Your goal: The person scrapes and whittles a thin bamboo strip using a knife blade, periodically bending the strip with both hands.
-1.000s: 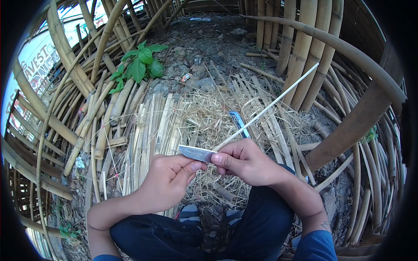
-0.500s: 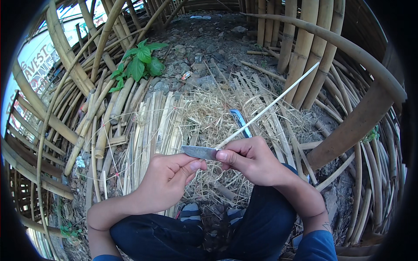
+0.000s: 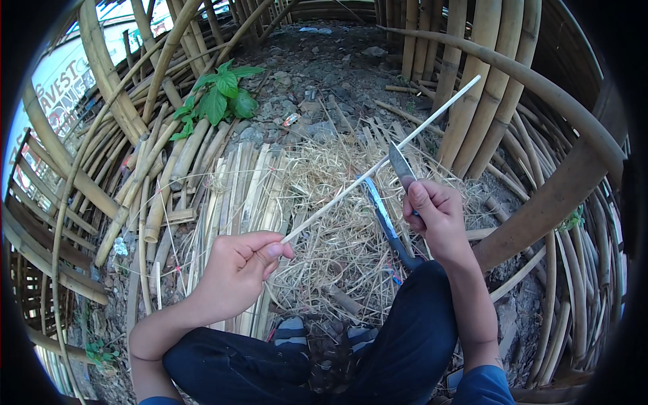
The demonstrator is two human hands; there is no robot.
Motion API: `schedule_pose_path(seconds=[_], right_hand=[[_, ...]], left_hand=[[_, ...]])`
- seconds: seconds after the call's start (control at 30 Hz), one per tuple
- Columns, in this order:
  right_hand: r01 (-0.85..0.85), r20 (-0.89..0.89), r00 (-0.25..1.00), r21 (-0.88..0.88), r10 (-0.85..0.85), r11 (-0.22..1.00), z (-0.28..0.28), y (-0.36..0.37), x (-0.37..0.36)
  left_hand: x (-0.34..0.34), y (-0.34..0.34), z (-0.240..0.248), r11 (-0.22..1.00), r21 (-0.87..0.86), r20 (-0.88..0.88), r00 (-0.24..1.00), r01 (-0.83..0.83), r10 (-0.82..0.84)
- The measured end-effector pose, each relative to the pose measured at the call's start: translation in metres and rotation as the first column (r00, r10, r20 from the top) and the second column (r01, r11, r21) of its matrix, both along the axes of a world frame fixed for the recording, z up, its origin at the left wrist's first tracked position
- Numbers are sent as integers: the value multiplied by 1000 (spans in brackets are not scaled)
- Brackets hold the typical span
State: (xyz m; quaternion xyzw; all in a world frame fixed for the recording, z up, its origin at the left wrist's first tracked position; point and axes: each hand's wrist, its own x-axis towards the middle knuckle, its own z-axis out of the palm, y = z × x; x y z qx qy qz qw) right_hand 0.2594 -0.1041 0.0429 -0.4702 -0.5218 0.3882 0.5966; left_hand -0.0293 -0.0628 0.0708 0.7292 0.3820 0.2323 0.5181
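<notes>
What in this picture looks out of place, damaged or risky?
Nothing looks damaged. One odd item: a second blue-handled knife lies loose on the heap of shavings, close to the person's knee. The right hand holds a knife against the thin bamboo strip, which the left hand grips.

A thin, pale bamboo strip (image 3: 351, 187) is running straight and diagonally from lower left to upper right, above a heap of dry shavings. Its near end is lying pinched in the left hand (image 3: 236, 266), between thumb and forefinger; its far end is pointing free toward the upright bamboo poles. A knife (image 3: 401, 166) with a short grey blade is standing in the right hand (image 3: 435, 214), blade tip up, its edge touching the strip near mid-length.
</notes>
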Motion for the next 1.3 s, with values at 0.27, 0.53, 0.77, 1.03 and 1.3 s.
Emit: schedule_pose_path(seconds=[0.27, 0.53, 0.77, 1.03, 1.3], right_hand=[[-200, 688, 725, 258, -34, 945, -6, -12, -72], [-140, 744, 591, 475, -312, 869, -14, -9, -74], [-122, 772, 491, 519, -403, 846, -17, -3, -70], [-82, 781, 416, 542, -466, 836, -20, 1, -66], [254, 701, 473, 472, -534, 844, -22, 8, -22]], left_hand=[[12, -1, 4, 975, -172, 117, 986, 140, -121], [21, -9, 0, 975, -180, 144, 984, 131, -105], [16, -3, 4, 958, -247, 89, 988, 148, -129], [14, 4, 3, 953, -274, 75, 991, 126, -109], [-7, 16, -7, 925, -369, 100, 994, 83, -50]])
